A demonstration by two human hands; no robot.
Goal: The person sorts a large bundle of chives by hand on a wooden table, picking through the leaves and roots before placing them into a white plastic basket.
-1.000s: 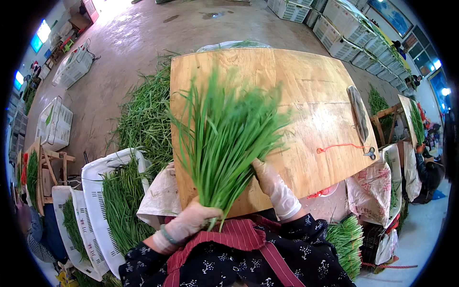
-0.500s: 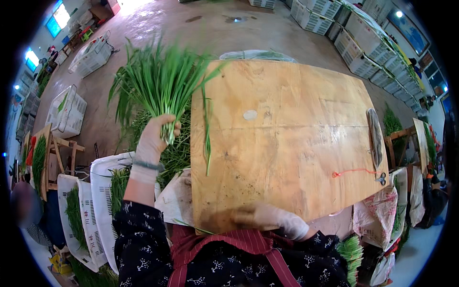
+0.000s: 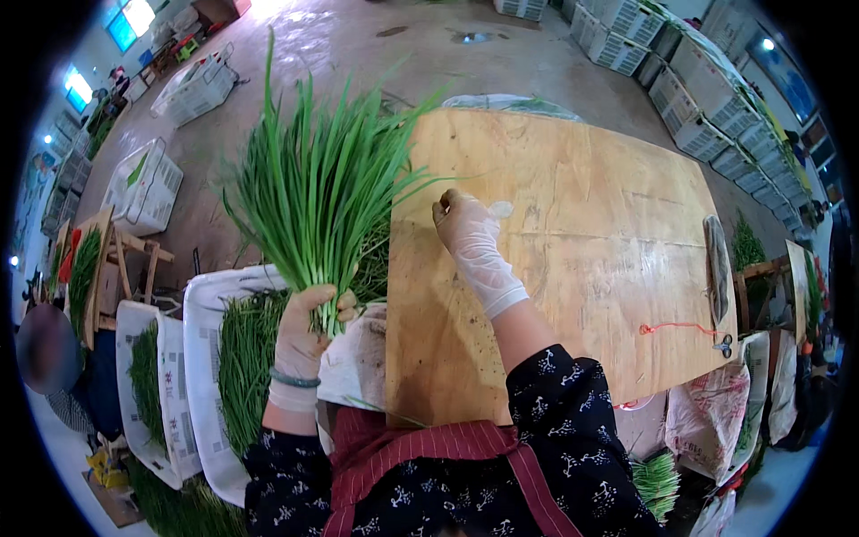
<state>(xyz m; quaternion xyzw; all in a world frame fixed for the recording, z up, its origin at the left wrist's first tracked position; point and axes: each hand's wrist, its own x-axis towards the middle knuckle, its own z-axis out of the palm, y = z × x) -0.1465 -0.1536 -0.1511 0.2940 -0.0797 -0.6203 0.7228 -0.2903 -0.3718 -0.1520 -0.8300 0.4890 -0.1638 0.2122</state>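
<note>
My left hand (image 3: pixel 309 329), in a pale glove, grips a large bunch of garlic chives (image 3: pixel 318 192) by the stem ends. The leaves fan upward and away, left of the wooden board (image 3: pixel 573 304), with a few tips reaching over its edge. My right hand (image 3: pixel 461 215), also gloved, is over the left part of the board, close to a pale oval patch (image 3: pixel 501 209). Its fingers are curled closed; whatever may be in them is hidden. On the board's right side lie a red cord (image 3: pixel 676 328), small scissors (image 3: pixel 724 345) and a dark long stone-like piece (image 3: pixel 717 268).
To the left stands a white crate (image 3: pixel 208 447) with chives; another white crate (image 3: pixel 183 438) is beside it. More white crates (image 3: pixel 148 192) stand on the floor, and several are stacked (image 3: pixel 689 116) far right. Cut chive bundles (image 3: pixel 656 483) lie at the lower right. A person sits far left.
My left hand has drawn the bunch nearer to me. My right hand has moved from the board's near edge up its left side. The loose blades there no longer show.
</note>
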